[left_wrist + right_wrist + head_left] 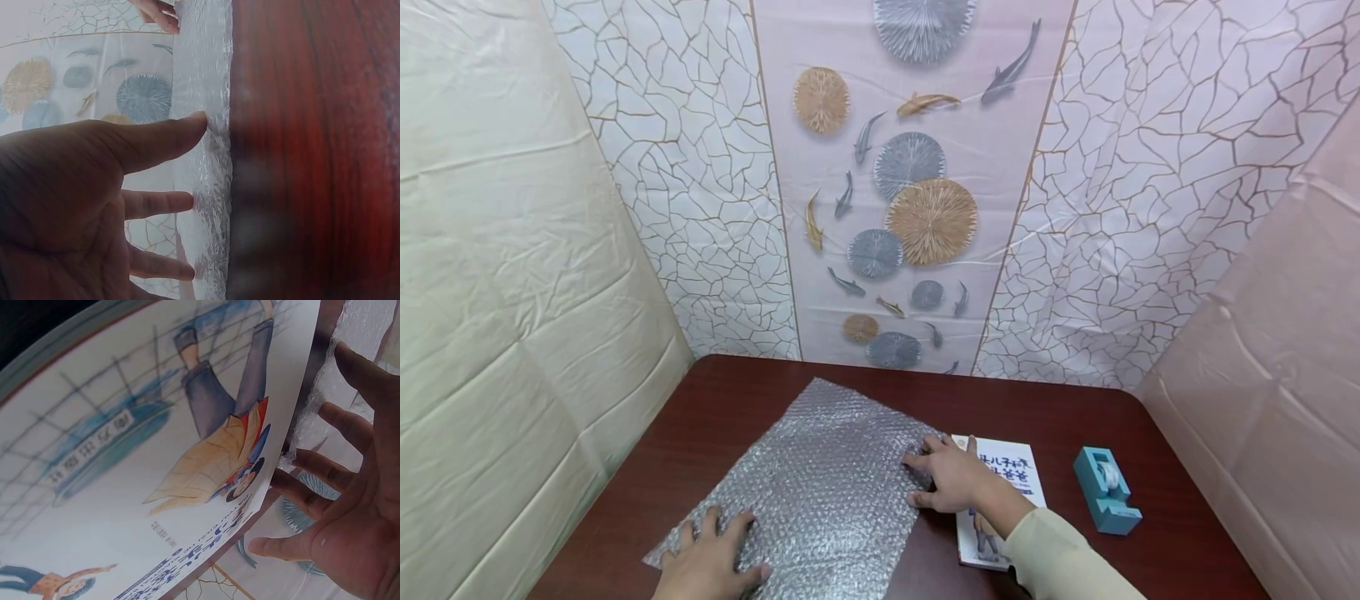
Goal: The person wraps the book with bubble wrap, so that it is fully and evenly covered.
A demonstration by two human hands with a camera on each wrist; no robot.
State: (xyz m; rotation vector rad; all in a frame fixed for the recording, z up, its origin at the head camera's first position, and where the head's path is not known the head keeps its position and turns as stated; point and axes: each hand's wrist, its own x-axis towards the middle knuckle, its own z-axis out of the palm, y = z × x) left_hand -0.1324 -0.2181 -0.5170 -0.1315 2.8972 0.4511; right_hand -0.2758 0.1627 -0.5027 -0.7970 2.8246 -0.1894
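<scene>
A sheet of bubble wrap (827, 475) lies spread over the dark red table. My left hand (711, 558) rests on its near left part, fingers spread, and in the left wrist view the fingertips touch the bubble wrap (209, 169). At the sheet's right corner my right hand (951, 475) lies with spread fingers on the bubble wrap. Under my right forearm is a white book (988, 542) with an illustrated cover. The right wrist view shows that book (206, 444) close up, beside the right hand (350, 481).
A teal tape dispenser (1107, 492) with a roll of clear tape stands on the table (1060, 408) to the right of the book. Behind the table hangs a patterned curtain (880, 183), with pale padded fabric (497, 292) along the left side.
</scene>
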